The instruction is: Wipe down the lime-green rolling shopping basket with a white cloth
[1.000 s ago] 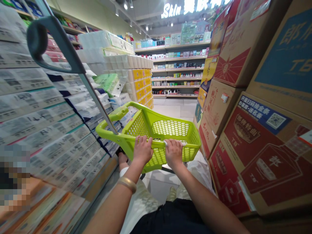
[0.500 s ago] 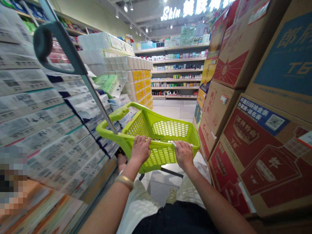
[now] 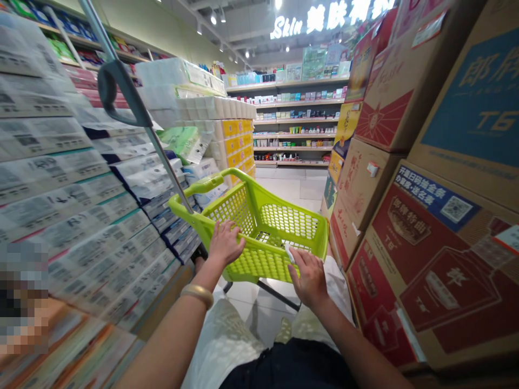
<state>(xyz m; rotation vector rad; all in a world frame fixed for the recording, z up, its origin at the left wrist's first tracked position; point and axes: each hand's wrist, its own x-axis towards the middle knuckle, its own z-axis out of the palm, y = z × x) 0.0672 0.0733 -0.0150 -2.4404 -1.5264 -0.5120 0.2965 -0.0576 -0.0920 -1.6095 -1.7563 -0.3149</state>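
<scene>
A lime-green shopping trolley basket (image 3: 275,259), with pierced sides and no goods visible inside, stands at an angle before me. My left hand (image 3: 224,241) is wrapped over its near rim, close to the handle end; a gold bangle circles that wrist. Further right, my right hand (image 3: 310,274) presses a small white wipe (image 3: 288,253) against the same rim, fingers over it and thumb lower on the outside. Most of the wipe is hidden under the fingers. A metal pole with a grey hooked grip (image 3: 125,94) rises from the basket's left end.
Stacked packs of tissue paper (image 3: 52,178) line the left side, with toilet rolls (image 3: 214,108) beyond. Printed cardboard cartons (image 3: 430,232) rise close on the right. Shelves of small goods (image 3: 295,116) stand at the far end, past a tiled floor (image 3: 279,186).
The basket has turned slightly, its handle end shifting right. My left hand has moved a little left, and my right hand has lowered along the rim, its thumb now spread below.
</scene>
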